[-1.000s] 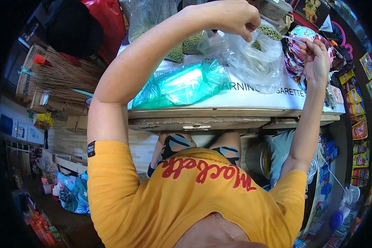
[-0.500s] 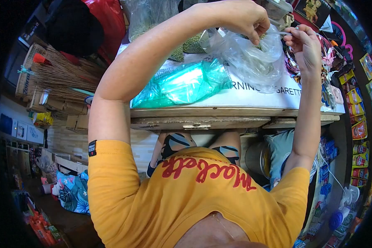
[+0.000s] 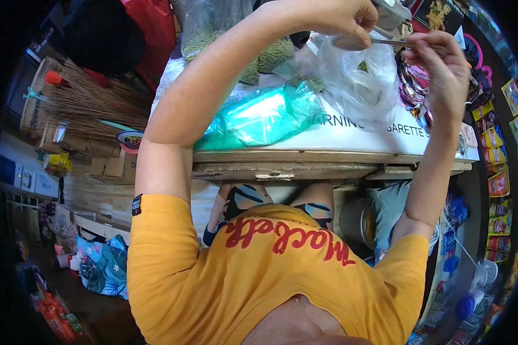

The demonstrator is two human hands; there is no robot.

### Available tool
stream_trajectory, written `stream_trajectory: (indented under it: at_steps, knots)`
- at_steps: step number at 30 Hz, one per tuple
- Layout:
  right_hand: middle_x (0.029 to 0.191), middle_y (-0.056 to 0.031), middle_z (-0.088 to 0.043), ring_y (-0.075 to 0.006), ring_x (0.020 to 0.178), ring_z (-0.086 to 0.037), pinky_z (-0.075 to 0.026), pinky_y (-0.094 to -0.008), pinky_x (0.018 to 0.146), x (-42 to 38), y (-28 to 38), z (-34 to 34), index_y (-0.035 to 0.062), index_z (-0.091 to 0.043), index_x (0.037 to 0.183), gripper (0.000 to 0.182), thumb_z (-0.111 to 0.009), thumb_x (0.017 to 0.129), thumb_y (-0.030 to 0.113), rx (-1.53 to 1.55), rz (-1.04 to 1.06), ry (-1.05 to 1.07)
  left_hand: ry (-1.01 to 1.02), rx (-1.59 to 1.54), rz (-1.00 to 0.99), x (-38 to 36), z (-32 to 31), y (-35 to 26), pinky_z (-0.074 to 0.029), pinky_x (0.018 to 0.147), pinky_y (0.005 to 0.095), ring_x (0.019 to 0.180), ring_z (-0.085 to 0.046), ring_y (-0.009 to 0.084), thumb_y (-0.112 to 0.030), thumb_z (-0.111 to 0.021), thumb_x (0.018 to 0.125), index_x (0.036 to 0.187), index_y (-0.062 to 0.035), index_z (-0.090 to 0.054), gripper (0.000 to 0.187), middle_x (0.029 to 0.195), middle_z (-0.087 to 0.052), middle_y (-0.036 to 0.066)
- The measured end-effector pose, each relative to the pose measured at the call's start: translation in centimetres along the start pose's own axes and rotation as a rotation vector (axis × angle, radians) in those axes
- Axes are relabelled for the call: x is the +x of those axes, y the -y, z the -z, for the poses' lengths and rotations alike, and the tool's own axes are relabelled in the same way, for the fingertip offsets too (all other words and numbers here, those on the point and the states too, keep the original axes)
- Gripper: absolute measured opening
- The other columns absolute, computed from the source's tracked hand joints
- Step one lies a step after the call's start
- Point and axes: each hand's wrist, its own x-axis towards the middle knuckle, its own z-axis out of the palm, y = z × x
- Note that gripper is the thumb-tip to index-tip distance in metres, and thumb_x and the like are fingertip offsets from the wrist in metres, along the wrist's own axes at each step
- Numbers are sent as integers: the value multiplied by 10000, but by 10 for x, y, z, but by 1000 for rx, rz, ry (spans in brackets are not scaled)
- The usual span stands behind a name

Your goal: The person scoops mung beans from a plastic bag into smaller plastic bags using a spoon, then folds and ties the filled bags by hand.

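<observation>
The left hand (image 3: 350, 18) is partly cut off by the top edge of the view, and its curled fingers hide whatever may lie between them. Its thumb and fingertips are drawn close together right by the spoon (image 3: 392, 42), but I cannot tell whether they pinch anything. Under that hand, the spoon's broad end is pale and hard to make out against the clear bag (image 3: 357, 92). Folds and glare blur the bag's contents, though a little patch of green beans (image 3: 362, 66) shows through near its top.

The table (image 3: 403, 138) has a white printed cover, its lettering broken up by the clear bag's lower part. A shiny green plastic bag (image 3: 253, 121) lies near the front edge, with bags of green beans (image 3: 275, 54) behind it, partly covered by the left forearm. A wooden drawer (image 3: 282, 171) with a metal pull sits under the tabletop. To the left are a stick broom (image 3: 92, 98), a red bag (image 3: 155, 37) and cardboard boxes (image 3: 114, 168); rows of snack packets (image 3: 498, 184) hang at the far right. Below the table, a cushion (image 3: 390, 213) stands beside a round container (image 3: 357, 221).

The left arm bends sharply at the elbow and crosses over the table. The right arm reaches up more directly, and the right hand (image 3: 443, 57) pinches the spoon's handle between thumb and fingers, holding it nearly level above the clear bag.
</observation>
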Motion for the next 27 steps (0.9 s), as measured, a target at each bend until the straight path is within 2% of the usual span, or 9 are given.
stream_trajectory:
  at_steps: [3, 6, 9, 16, 19, 22, 27]
  knots:
    - [899, -146, -657, -180, 750, -648, -531, -280, 697, -6, 5, 26, -3, -571, 927, 89, -540, 849, -30, 41, 107, -159, -19, -4, -28, -3, -5, 9, -466, 614, 363, 681, -628, 285, -150, -696, 682, 758, 39, -611, 220, 689, -614, 192]
    - [910, -149, -654, -191, 754, -649, -532, -286, 710, -16, 2, 30, -13, -571, 919, 93, -537, 843, -54, -134, 159, -211, 19, -6, -12, -8, 2, 3, -470, 639, 367, 706, -628, 299, -145, -693, 685, 757, 37, -609, 213, 701, -615, 194]
    - [930, -144, -643, -164, 804, -626, -518, -276, 750, -26, -5, 25, -30, -555, 882, 82, -508, 849, -88, -110, 156, -55, 25, 1, -14, -7, -4, 7, -471, 650, 369, 720, -627, 309, -129, -695, 679, 755, 44, -605, 209, 711, -617, 197]
    - [938, -119, -634, -144, 877, -589, -479, -264, 828, -34, -6, 22, -48, -543, 843, 124, -474, 823, -149, -131, 169, 163, 74, 87, -22, -9, -7, 12, -475, 676, 372, 753, -625, 322, -70, -675, 658, 784, 53, -605, 190, 758, -626, 202]
    - [936, -119, -633, -147, 887, -591, -478, -268, 831, -41, 0, 28, -50, -536, 838, 121, -480, 818, -155, -190, 132, 161, 102, 84, 5, -9, -5, 9, -476, 686, 371, 765, -625, 320, -66, -668, 658, 795, 52, -607, 190, 770, -629, 202]
    - [934, -121, -633, -156, 892, -594, -478, -274, 833, -44, 11, 36, -50, -535, 836, 119, -492, 809, -157, -201, 191, 193, 86, 112, -29, -11, -2, 8, -476, 693, 368, 779, -626, 318, -67, -669, 659, 803, 53, -607, 197, 781, -630, 202]
    - [938, -122, -633, -166, 898, -597, -474, -275, 832, -44, 9, 34, -50, -538, 835, 106, -508, 803, -146, -180, 194, 116, 91, 79, -23, -10, -4, 8, -475, 695, 365, 784, -625, 319, -58, -667, 660, 804, 54, -606, 193, 789, -630, 204]
